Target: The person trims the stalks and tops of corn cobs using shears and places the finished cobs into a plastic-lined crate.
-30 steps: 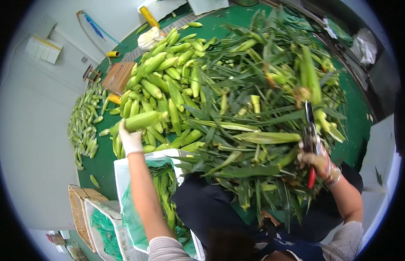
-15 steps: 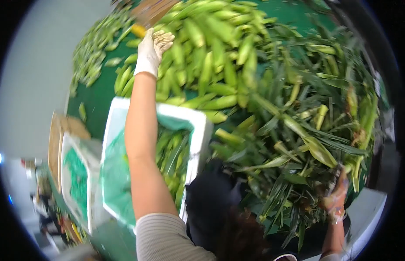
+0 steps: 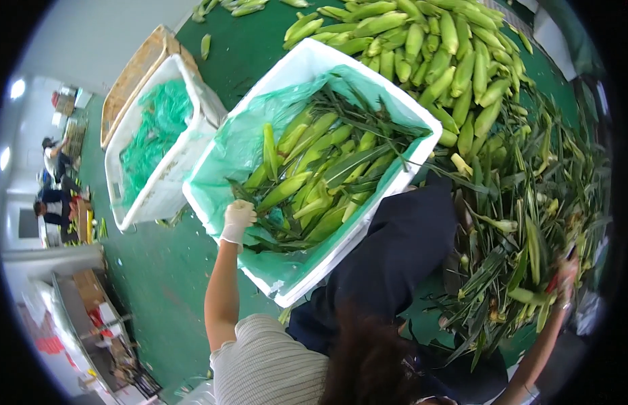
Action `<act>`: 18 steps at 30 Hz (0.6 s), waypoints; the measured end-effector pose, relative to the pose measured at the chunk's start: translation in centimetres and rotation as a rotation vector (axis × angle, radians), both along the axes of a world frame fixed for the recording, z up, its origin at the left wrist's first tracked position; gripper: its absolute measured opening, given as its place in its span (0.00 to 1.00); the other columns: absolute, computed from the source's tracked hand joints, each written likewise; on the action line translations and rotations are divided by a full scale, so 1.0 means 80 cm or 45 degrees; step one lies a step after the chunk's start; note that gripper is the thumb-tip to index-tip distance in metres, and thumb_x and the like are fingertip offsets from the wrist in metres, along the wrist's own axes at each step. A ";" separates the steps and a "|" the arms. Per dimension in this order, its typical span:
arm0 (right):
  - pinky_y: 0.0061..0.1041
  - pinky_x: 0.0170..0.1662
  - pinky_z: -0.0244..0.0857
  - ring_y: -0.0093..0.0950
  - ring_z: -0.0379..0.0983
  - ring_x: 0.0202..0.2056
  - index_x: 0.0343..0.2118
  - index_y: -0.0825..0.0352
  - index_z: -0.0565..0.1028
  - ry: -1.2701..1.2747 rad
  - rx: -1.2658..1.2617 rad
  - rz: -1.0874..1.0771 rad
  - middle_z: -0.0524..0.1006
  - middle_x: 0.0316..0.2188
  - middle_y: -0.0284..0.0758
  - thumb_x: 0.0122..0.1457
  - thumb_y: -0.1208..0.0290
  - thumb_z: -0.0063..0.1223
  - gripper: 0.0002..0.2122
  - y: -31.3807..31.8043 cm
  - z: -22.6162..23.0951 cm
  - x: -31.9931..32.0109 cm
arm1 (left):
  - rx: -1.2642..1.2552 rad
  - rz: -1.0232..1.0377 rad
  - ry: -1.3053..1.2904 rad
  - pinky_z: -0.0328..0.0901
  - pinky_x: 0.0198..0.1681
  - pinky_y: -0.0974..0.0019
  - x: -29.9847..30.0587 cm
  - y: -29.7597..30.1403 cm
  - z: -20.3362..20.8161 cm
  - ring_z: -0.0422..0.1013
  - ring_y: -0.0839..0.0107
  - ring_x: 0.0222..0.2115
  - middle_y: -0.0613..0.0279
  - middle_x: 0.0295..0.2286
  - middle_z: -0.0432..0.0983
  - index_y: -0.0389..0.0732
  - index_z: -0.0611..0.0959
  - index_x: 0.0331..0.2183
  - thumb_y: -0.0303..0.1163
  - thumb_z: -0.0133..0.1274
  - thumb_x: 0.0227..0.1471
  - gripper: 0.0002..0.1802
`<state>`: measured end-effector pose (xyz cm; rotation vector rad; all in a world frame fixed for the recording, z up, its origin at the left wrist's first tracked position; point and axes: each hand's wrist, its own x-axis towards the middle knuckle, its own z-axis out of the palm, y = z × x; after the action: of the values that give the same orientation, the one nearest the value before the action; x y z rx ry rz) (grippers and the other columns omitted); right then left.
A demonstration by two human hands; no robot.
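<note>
Leaving the corn pile (image 3: 456, 74), the left hand (image 3: 240, 219) shifts work to the foam box (image 3: 312, 58), fingers curled, hold unclear; the right hand (image 3: 566, 275) wraps its fingers round red-handled cutters (image 3: 552, 283).

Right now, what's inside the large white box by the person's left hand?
Inside the white box, a green plastic liner surrounds green corn ears and dark leaves. The box's bottom and anything beneath the heap are covered, so can't be seen.
</note>
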<state>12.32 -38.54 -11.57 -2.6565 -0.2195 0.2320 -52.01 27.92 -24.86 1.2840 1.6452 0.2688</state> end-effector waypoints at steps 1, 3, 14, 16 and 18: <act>0.34 0.46 0.63 0.36 0.68 0.42 0.56 0.71 0.59 -0.332 -0.154 0.137 0.71 0.45 0.45 0.50 0.71 0.51 0.29 0.008 -0.008 -0.043 | -0.053 -0.065 -0.002 0.63 0.16 0.72 0.006 -0.012 -0.009 0.69 0.74 0.15 0.61 0.18 0.73 0.37 0.76 0.27 0.31 0.49 0.49 0.07; 0.36 0.48 0.61 0.42 0.67 0.44 0.56 0.72 0.59 -0.082 -0.398 0.076 0.69 0.47 0.48 0.50 0.69 0.52 0.30 0.073 0.012 -0.126 | -0.100 -0.119 0.036 0.64 0.17 0.73 0.012 -0.029 -0.027 0.69 0.75 0.15 0.63 0.18 0.73 0.37 0.76 0.27 0.31 0.49 0.49 0.07; 0.40 0.54 0.58 0.53 0.59 0.53 0.61 0.69 0.47 -0.399 -0.479 0.824 0.53 0.58 0.56 0.47 0.54 0.54 0.42 0.033 -0.080 -0.269 | 0.197 -0.915 1.021 0.62 0.49 0.57 0.084 0.024 -0.113 0.65 0.56 0.48 0.53 0.46 0.67 0.39 0.70 0.45 0.30 0.51 0.45 0.22; 0.43 0.54 0.57 0.53 0.60 0.52 0.61 0.69 0.47 -0.510 -0.321 0.967 0.53 0.57 0.56 0.53 0.55 0.47 0.37 0.048 -0.073 -0.275 | 0.132 -0.927 1.108 0.61 0.50 0.55 0.091 0.031 -0.121 0.64 0.56 0.49 0.53 0.46 0.67 0.39 0.69 0.45 0.30 0.51 0.45 0.23; 0.44 0.54 0.57 0.52 0.59 0.53 0.61 0.69 0.47 -0.443 -0.320 0.980 0.54 0.57 0.56 0.56 0.54 0.42 0.35 -0.022 -0.122 -0.251 | -0.069 -0.912 1.167 0.57 0.52 0.52 0.095 0.036 -0.138 0.64 0.57 0.49 0.54 0.47 0.67 0.41 0.66 0.48 0.31 0.50 0.47 0.24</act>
<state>-7.72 -40.34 -21.35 -2.7051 -1.4058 0.0281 -44.41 30.83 -35.87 2.0090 1.7191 -0.9140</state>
